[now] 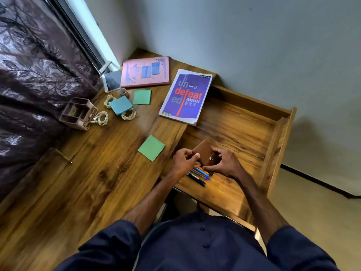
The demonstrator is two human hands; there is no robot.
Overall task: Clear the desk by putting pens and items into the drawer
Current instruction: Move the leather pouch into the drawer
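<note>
Pens: a bunch of blue, black and orange plastic pens [199, 176] is already lying side by side on a slant in the open wooden drawer [273, 145], near its front left corner.
Left hand grip: the left hand [184, 160] has its fingers curled round the left edge of a small brown leather wallet [204, 151], thumb on top.
Right hand grip: the right hand [224, 163] pinches the wallet's right side, thumb low near the pens.
Where the wallet is: up between both hands, inside the drawer's outline and right over the far ends of the pens. Can't tell if it touches them.
What the move turns on: bare drawer floor lies beyond and to the right of the wallet, so I'd guess the right hand is the nearer one for setting it down there.
How it looks: folded shut, a round metal snap facing up at me, tilted on edge, smooth and stiff-ish.
Still on the wooden bench [97, 182]: a green square sticky note [151, 148], just left of the drawer.
Farther back: a purple notebook [185, 96], a blue pad [120, 105] and white cables [101, 118].
</note>
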